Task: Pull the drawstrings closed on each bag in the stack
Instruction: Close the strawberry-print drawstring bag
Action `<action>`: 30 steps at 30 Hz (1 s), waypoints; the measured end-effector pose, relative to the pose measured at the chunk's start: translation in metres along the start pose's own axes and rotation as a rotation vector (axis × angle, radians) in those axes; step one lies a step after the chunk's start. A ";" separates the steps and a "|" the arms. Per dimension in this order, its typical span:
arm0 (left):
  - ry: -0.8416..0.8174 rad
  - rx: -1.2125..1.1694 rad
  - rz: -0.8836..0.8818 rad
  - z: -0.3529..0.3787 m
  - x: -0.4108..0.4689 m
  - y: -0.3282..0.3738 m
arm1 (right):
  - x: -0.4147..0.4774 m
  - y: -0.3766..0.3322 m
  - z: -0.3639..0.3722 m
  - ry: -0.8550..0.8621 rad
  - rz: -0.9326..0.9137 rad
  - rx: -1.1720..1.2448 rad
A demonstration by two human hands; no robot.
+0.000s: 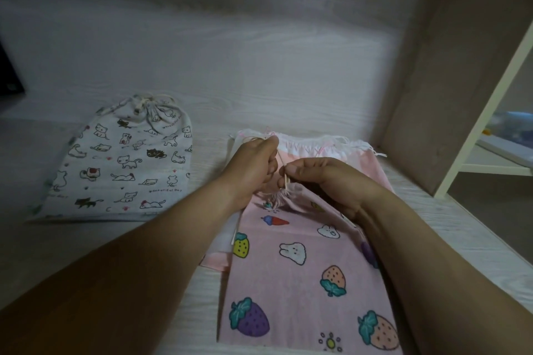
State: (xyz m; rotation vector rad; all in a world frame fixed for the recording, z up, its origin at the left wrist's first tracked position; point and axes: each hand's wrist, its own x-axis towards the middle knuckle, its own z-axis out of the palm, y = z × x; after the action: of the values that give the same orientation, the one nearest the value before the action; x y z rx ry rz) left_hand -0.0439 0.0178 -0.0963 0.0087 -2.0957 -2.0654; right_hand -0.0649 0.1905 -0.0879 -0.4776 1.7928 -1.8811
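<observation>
Soft pink cotton bag printed with strawberries tops the stack on the pale woodgrain worktop, its mouth bunched; left hand and right hand each pinch its thin cream drawstring

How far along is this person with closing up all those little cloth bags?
One looks done: the cat-print bag lies apart on the left, its mouth cinched tight. In hand is the pink strawberry bag on top of the stack: the left hand and right hand both pinch its drawstring, and its mouth is gathered. At least one pink-and-white bag lies open underneath; how many more is hidden.
</observation>
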 end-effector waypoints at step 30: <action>0.058 -0.315 0.070 0.002 -0.005 0.015 | -0.001 0.006 0.012 0.006 -0.139 -0.434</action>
State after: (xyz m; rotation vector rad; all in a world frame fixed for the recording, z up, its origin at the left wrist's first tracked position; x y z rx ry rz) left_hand -0.0373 0.0213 -0.0821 -0.0491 -1.6928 -2.2975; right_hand -0.0568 0.1813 -0.0925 -0.7659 2.2291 -1.5720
